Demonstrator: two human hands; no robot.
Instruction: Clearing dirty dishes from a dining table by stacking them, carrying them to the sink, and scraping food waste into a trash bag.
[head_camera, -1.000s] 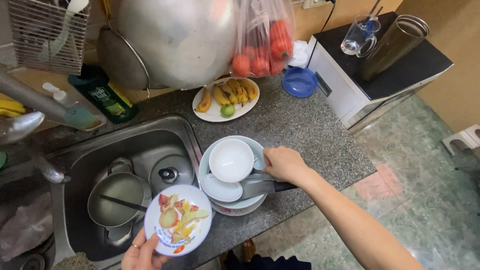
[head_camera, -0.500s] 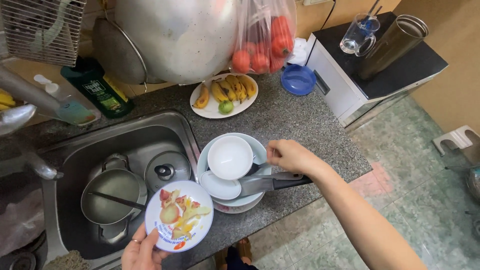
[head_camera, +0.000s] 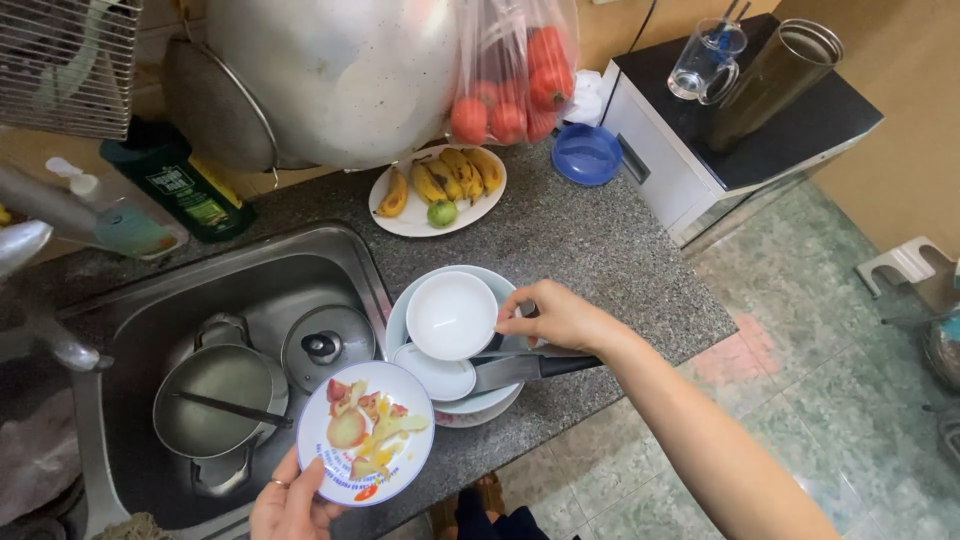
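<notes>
Peels on plate, left hand gripping; right hand pinching white bowl.

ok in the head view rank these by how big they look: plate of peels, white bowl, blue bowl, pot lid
1. plate of peels, though it's nearest the camera
2. white bowl and pot lid, too alike to rank
3. blue bowl

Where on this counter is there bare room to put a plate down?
Bare granite counter lies between the banana plate, blue bowl and dish stack. The sink, with pot and lid, is crowded.
</notes>
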